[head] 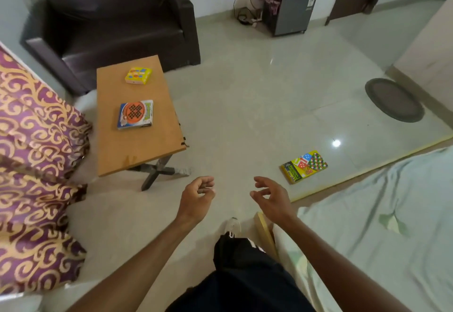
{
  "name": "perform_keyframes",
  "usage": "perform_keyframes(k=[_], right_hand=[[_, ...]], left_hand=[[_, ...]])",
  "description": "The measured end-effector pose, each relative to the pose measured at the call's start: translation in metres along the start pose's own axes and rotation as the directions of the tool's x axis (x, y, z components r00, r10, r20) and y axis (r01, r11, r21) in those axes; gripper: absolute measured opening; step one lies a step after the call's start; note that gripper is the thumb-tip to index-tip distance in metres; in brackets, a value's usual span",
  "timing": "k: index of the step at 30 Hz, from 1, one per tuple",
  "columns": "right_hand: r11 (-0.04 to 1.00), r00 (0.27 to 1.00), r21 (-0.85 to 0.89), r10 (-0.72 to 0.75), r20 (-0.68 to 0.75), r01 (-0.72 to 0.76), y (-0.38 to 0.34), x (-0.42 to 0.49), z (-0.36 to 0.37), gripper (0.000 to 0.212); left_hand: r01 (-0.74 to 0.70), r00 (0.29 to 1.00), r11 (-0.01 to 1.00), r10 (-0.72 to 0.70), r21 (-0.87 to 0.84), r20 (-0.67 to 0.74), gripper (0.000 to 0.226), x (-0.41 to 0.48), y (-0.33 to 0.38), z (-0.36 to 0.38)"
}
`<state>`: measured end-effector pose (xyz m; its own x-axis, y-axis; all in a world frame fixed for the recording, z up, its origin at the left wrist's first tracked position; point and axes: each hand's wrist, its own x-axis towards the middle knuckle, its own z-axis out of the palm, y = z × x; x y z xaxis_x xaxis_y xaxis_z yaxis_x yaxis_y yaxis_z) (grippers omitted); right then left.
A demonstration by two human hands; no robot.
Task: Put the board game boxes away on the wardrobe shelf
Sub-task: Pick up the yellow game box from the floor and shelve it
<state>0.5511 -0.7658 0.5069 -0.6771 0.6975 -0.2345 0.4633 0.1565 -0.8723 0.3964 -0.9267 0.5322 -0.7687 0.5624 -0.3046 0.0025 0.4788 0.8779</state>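
Left hand (pixel 197 194) and right hand (pixel 269 195) hang empty, fingers loose. The box (pixel 304 166) on the floor (pixel 245 96), lower right, looks light and stiff; grip its long edges.

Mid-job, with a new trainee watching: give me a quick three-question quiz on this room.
1. True or false: the small yellow square box lies on the tan wooden table.
2. How many board game boxes are in view?
3. The yellow rectangular dice-print box lies: A on the table, B on the pale tiled floor, C on the small yellow box.
Key: 1 true; 2 three; 3 B.
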Motion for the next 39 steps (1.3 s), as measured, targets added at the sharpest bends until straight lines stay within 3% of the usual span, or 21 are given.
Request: perform_keyframes(k=[4,12,16,19,24,27,29,33,39], right_hand=[[1.000,1.000,0.001,0.015,-0.001,-0.015,-0.025,0.099,-0.010,0.040],[0.995,0.986,0.048,0.089,-0.142,-0.083,-0.041,0.268,-0.060,0.038],[0.980,0.935,0.120,0.191,-0.300,-0.162,-0.027,0.359,-0.099,0.039],[0.948,0.858,0.213,0.306,-0.412,-0.235,-0.023,0.405,-0.128,0.039],[0.865,0.620,0.407,0.496,-0.608,-0.292,-0.022,0.460,-0.178,0.037],[0.796,0.455,0.530,0.603,-0.655,-0.293,-0.011,0.474,-0.195,0.038],[0.740,0.306,0.618,0.672,-0.674,-0.265,0.005,0.481,-0.206,0.039],[0.668,0.089,0.711,0.740,-0.667,-0.221,0.031,0.485,-0.229,0.038],[0.502,-0.259,0.864,0.830,-0.494,-0.036,0.072,0.478,-0.261,0.038]], left_hand=[[-0.021,0.999,0.999,0.020,0.036,0.044,0.030,0.100,0.045,0.000],[-0.102,0.980,0.992,0.087,0.076,0.181,0.030,0.298,0.130,0.044],[-0.174,0.937,0.978,0.127,0.119,0.325,0.029,0.423,0.182,0.095],[-0.264,0.859,0.951,0.155,0.162,0.488,0.029,0.494,0.228,0.136],[-0.473,0.634,0.858,0.174,0.200,0.754,0.026,0.594,0.315,0.234],[-0.596,0.441,0.784,0.139,0.173,0.887,0.026,0.623,0.348,0.304],[-0.684,0.279,0.718,0.094,0.129,0.956,0.028,0.631,0.367,0.366],[-0.781,0.038,0.624,0.014,0.021,0.999,0.028,0.617,0.385,0.466],[-0.870,-0.311,0.448,-0.170,-0.207,0.935,0.027,0.566,0.397,0.590]])
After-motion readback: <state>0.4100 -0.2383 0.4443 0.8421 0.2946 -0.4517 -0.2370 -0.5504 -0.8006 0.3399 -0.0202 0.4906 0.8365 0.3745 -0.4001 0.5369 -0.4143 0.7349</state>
